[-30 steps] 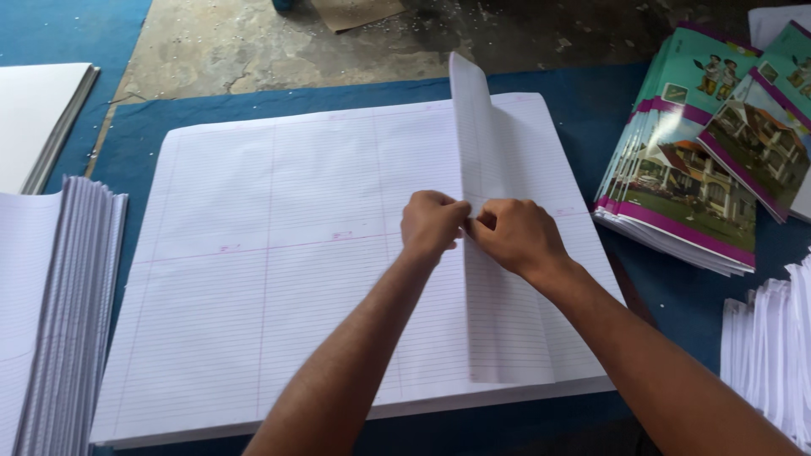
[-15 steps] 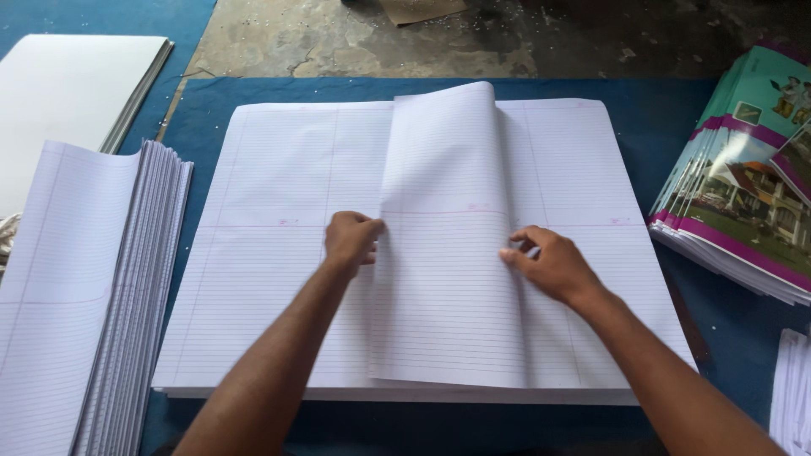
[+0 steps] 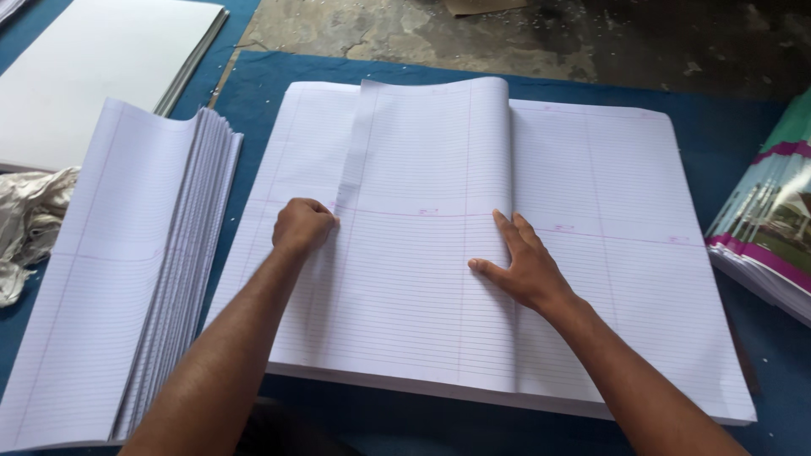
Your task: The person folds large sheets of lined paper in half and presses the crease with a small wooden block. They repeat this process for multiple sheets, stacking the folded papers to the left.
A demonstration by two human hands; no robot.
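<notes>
The left hand [image 3: 302, 226] was curled, knuckles pinning the folded ruled sheet [image 3: 422, 236] on the big paper stack [image 3: 625, 253] on the counter; the right hand [image 3: 522, 270], fingers spread flat, pressed its crease to keep it lying folded.

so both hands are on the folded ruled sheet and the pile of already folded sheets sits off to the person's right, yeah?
Not quite. Both the left hand and the right hand do rest on the folded ruled sheet, but the pile of folded sheets lies to the person's left, as the head view shows. On the right is a stack of colourful printed covers.
</notes>
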